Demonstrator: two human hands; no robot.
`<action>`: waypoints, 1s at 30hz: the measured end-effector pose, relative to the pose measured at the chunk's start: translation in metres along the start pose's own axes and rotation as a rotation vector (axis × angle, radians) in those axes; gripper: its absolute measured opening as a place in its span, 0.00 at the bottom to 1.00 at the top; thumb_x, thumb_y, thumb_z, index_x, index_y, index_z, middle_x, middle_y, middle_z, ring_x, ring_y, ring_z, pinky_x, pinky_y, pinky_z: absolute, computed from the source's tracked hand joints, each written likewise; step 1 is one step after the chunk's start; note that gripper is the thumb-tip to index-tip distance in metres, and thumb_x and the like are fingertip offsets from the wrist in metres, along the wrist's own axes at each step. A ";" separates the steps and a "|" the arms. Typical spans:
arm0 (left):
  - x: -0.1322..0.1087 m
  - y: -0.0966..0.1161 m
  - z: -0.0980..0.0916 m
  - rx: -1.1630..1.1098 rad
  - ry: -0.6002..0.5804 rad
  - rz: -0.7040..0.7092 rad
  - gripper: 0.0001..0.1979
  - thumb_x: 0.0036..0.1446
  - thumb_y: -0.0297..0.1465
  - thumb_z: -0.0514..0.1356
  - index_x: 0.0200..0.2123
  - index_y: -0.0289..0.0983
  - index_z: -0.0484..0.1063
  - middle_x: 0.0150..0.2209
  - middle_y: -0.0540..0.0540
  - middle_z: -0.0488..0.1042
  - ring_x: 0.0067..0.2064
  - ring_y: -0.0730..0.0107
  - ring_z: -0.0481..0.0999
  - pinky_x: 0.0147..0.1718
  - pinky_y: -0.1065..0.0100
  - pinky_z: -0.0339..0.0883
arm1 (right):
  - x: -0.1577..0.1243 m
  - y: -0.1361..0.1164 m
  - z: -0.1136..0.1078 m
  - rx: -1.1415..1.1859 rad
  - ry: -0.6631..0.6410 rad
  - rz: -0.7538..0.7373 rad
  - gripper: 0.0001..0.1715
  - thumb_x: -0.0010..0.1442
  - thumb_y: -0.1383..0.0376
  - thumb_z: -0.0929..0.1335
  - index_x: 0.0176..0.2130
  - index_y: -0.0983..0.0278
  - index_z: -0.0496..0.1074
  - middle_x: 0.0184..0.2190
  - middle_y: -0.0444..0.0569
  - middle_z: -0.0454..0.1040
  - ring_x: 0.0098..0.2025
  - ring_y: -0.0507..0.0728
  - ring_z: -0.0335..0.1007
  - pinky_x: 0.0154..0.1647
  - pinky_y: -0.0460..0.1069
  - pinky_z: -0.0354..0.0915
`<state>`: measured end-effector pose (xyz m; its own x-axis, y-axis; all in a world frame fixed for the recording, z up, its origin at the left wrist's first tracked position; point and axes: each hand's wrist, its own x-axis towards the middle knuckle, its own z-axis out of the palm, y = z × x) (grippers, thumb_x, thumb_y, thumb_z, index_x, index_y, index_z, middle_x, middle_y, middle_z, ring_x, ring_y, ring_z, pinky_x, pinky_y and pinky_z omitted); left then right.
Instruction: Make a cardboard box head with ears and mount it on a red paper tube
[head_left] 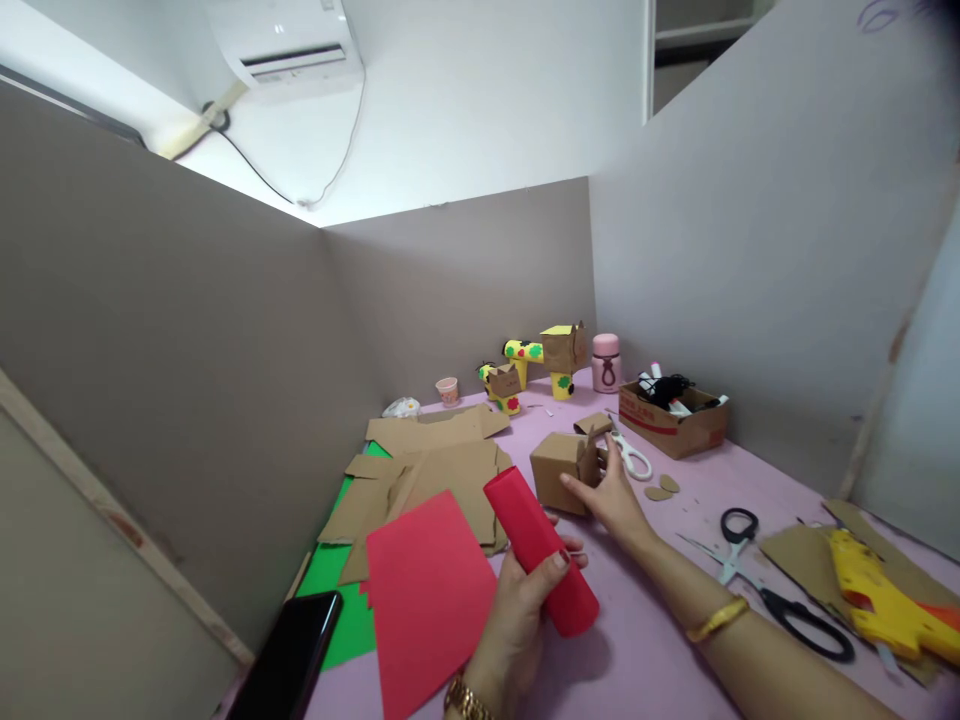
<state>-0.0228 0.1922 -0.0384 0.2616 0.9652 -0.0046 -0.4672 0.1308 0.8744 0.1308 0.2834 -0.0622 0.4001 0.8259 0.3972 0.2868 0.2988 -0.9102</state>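
Note:
My left hand [525, 600] is wrapped round a red paper tube [541, 550], which slants over the pink table [630, 620]. A flat red sheet [424, 590] lies just left of it. Farther right, my right hand [611, 490] has its thumb and fingers against a small brown cardboard box [556, 472] with pointed pieces on one side. The box rests on the table. Behind it are a small piece of folded cardboard [594, 424] and white-handled scissors [634, 458].
Flat cardboard [450, 485] lies over green paper [349, 600] beside a phone [289, 655]. Black-handled scissors [739, 560] and a yellow glue gun [874, 590] lie right. Yellow cardboard figures [561, 385], a pink bottle [606, 365] and a supply box [671, 428] stand behind.

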 end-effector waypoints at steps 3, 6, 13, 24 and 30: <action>-0.003 0.001 0.000 -0.043 -0.013 -0.033 0.24 0.45 0.33 0.68 0.46 0.38 0.67 0.39 0.43 0.76 0.38 0.62 0.75 0.36 0.64 0.67 | -0.003 -0.003 -0.002 0.000 0.026 -0.008 0.62 0.40 0.50 0.73 0.64 0.65 0.42 0.65 0.63 0.47 0.66 0.69 0.41 0.62 0.64 0.45; -0.004 0.000 -0.002 -0.095 -0.026 -0.088 0.21 0.45 0.32 0.68 0.43 0.37 0.68 0.39 0.42 0.75 0.38 0.63 0.74 0.36 0.64 0.67 | -0.009 -0.024 -0.014 0.016 0.133 -0.053 0.55 0.49 0.49 0.69 0.64 0.64 0.40 0.66 0.61 0.41 0.67 0.65 0.35 0.64 0.62 0.40; -0.011 0.001 -0.001 -0.154 -0.202 -0.159 0.23 0.47 0.29 0.66 0.48 0.37 0.68 0.45 0.39 0.75 0.45 0.57 0.74 0.45 0.60 0.65 | -0.063 -0.070 -0.045 0.101 -0.209 -0.047 0.30 0.55 0.50 0.67 0.53 0.61 0.63 0.50 0.56 0.70 0.50 0.62 0.69 0.49 0.56 0.67; -0.063 -0.006 0.009 -0.173 -0.163 -0.239 0.31 0.44 0.34 0.63 0.54 0.44 0.65 0.42 0.42 0.77 0.44 0.51 0.75 0.43 0.58 0.66 | -0.117 -0.063 -0.117 0.361 -0.374 0.484 0.44 0.49 0.53 0.68 0.60 0.63 0.51 0.61 0.59 0.60 0.57 0.65 0.64 0.52 0.54 0.65; -0.127 -0.025 -0.037 0.253 0.039 -0.323 0.37 0.55 0.33 0.53 0.64 0.41 0.38 0.37 0.42 0.75 0.28 0.65 0.77 0.28 0.66 0.68 | -0.155 -0.044 -0.162 0.132 -0.551 0.577 0.48 0.49 0.62 0.66 0.64 0.65 0.44 0.65 0.57 0.51 0.63 0.66 0.52 0.56 0.56 0.61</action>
<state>-0.0755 0.0746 -0.0775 0.3266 0.8920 -0.3126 -0.1425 0.3734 0.9167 0.1976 0.0646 -0.0646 -0.0428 0.9738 -0.2233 0.0466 -0.2213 -0.9741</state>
